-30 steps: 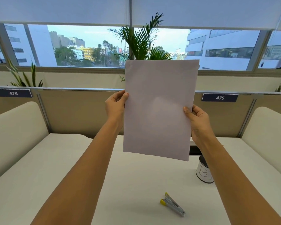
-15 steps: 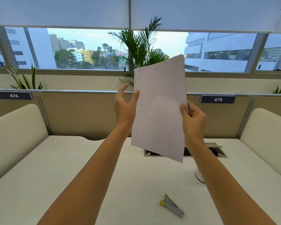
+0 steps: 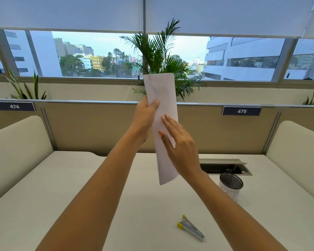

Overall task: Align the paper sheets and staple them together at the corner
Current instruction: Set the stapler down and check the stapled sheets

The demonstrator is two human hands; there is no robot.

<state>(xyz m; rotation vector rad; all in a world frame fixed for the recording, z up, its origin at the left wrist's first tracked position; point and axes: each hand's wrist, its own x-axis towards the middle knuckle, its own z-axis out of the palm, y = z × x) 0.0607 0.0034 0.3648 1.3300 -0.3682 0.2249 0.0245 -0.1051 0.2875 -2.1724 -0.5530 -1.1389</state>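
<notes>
1. The left hand point(image 3: 146, 120) grips the paper sheets point(image 3: 161, 113) at their left edge, thumb pressed on the near face and the fingers wrapped behind, out of sight.
2. The sheets are held upright in the air above the white desk point(image 3: 43, 205), turned so that they look narrow, and tilted slightly, with the lower corner pointing down to the right of centre.
3. The right hand point(image 3: 181, 147) lies flat and open against the near face of the sheets, fingers spread and pointing up and left; it presses on the paper rather than clasping it.
4. At far left, a label reading 474 point(image 3: 14, 106) sits on the beige partition point(image 3: 91, 127).
5. Behind the sheets a palm plant point(image 3: 158, 51) rises in front of the window.
6. Near the front edge of the desk, right of centre, a small stapler point(image 3: 190, 228) with yellow ends lies alone, well apart from both hands.
7. Further right stands a white mesh-topped cup point(image 3: 230, 186), just in front of an open cable hatch point(image 3: 225, 166) in the desk.
8. Above that, a second label reads 475 point(image 3: 241, 111).
</notes>
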